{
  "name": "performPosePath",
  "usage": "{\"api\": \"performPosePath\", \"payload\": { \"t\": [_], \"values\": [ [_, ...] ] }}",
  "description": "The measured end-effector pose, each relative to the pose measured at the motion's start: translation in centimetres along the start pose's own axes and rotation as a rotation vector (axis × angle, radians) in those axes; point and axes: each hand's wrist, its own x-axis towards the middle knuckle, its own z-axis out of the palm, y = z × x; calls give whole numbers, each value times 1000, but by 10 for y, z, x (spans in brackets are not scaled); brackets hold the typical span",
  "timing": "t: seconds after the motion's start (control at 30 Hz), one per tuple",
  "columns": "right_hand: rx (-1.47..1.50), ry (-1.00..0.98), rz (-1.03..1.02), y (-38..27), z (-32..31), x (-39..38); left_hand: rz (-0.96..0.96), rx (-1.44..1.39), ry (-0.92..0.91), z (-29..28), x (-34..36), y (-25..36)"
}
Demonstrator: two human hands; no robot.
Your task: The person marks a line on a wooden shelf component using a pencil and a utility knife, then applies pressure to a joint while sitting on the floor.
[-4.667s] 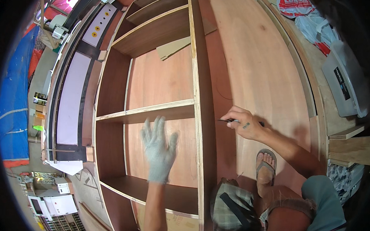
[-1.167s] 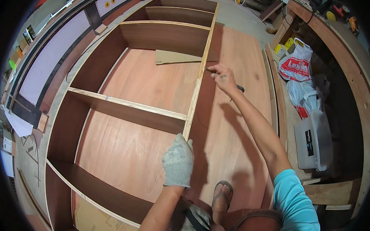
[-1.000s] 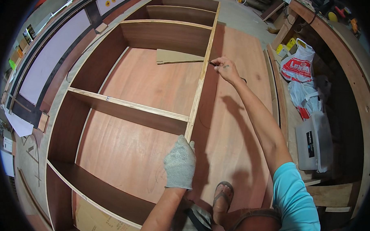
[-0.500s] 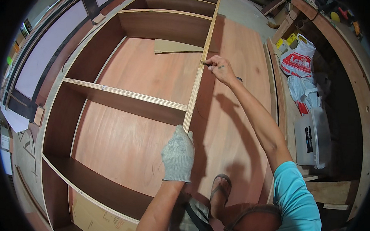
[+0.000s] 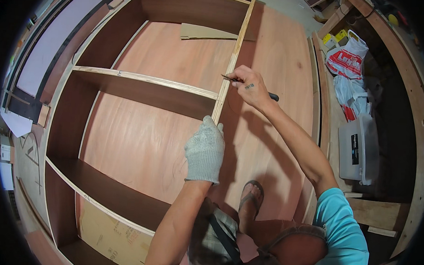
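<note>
A large shelf frame of dark brown boards with pale plywood edges (image 5: 153,80) lies on its back. My left hand (image 5: 205,148), in a grey knit glove, is closed over the frame's right-hand rail (image 5: 230,67), just on my side of a crosspiece joint. Farther along the same rail, my bare right hand (image 5: 251,87) grips a thin, dark, pointed tool (image 5: 227,77). The tool's tip reaches over the pale edge, and a black end, apparently its handle, shows beyond my wrist. Its exact kind is unclear, and my fingers hide its middle.
Reddish plywood (image 5: 284,55) covers the floor, with my sandalled foot (image 5: 250,199) on it. Cardboard pieces (image 5: 208,32) lie inside the frame. At right, plastic bags (image 5: 347,60) and a clear bin (image 5: 358,149) stand under a wooden bench (image 5: 406,64). A long white-panelled piece (image 5: 61,38) lies at left.
My right hand has slid along the rail toward me and nearer the crosspiece joint, tool still held. My left hand keeps its place on the rail. The whole view has shifted.
</note>
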Motion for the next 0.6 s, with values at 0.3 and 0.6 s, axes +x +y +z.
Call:
{"api": "performPosePath", "payload": {
  "t": [0.3,0.6],
  "values": [
    [63,-15,-38,-48,10,-59,-13,8,15,-2,5,-3],
    [88,-59,-104,-68,19,-105,-68,-533,-352,-31,-43,-48]
  ]
}}
